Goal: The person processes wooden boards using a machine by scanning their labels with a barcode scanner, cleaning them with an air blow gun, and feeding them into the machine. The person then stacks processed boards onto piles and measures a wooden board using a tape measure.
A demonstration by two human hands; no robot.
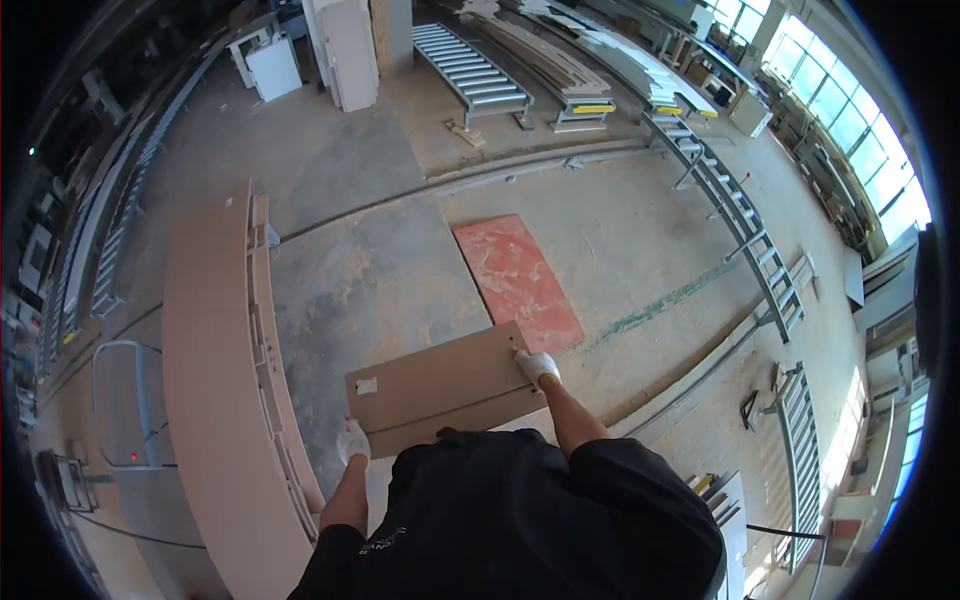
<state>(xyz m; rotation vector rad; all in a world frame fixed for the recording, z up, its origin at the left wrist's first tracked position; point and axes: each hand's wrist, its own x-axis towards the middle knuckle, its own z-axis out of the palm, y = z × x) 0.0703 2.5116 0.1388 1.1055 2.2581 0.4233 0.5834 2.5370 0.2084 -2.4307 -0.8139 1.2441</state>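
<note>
Nearest to my view is the black shirt (540, 510), and just in front of it the left hand (351, 441) and the right hand (541, 368), both gloved in white, grasp the brown board (440, 380) at its opposite ends. I judge the present step is handling this board, and the next move calls for even support from both sides. Farther, the red panel (515, 280) lies on the floor (370, 270), the roller conveyor (478, 77) well beyond.

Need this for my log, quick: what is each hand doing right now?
Left hand: gloved, closed on the brown panel at its left end.
Right hand: gloved, closed on the panel's right end.
</note>
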